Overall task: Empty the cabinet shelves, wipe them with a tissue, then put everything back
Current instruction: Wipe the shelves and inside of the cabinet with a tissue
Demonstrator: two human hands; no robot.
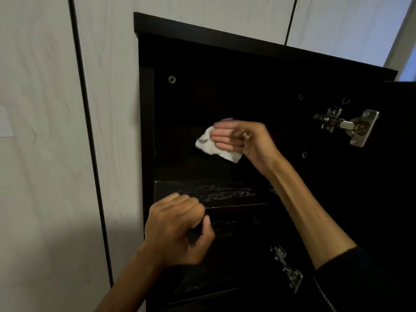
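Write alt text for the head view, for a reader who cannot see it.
A person's right hand holds a crumpled white tissue inside the upper compartment of an open dark cabinet. The left hand is curled into a loose fist in front of the dusty shelf below.

Dim, uneven light; the dark cabinet (225,64) interior swallows detail.
Left of the cabinet the pale wall (45,86) is softly lit, falling into shadow lower down. Inside it, metal hinges (346,126) glint, the tissue (213,147) looks slightly blurred, and straight edges bow near the frame's borders.

Pale wood-grain wall panels (45,86), dark vertical seams (90,131), dim light
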